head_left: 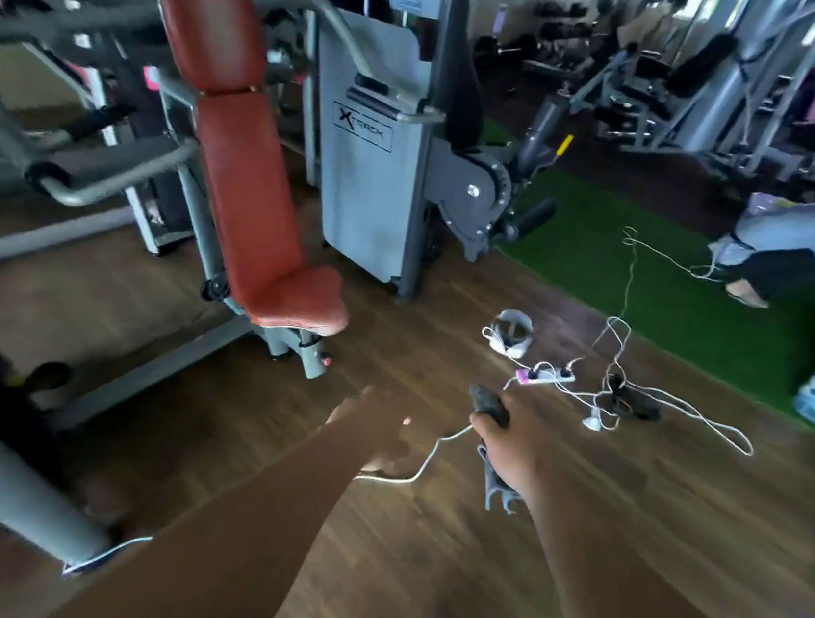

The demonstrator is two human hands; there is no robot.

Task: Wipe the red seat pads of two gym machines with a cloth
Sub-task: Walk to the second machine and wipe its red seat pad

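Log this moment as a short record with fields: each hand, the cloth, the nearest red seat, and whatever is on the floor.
right hand: closed around the grey cloth, above the floor
left hand: blurred, holds nothing visible, reaching toward the seat
red seat: ahead and to the left, not touched
contact: cloth apart from seat
floor: power strip with tangled white cables

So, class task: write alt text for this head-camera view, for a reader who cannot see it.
A person's right hand holds a grey cloth above a wooden floor, the left hand open beside it. Ahead stands a gym machine with a red seat and red backrest; white cables lie tangled to the right.
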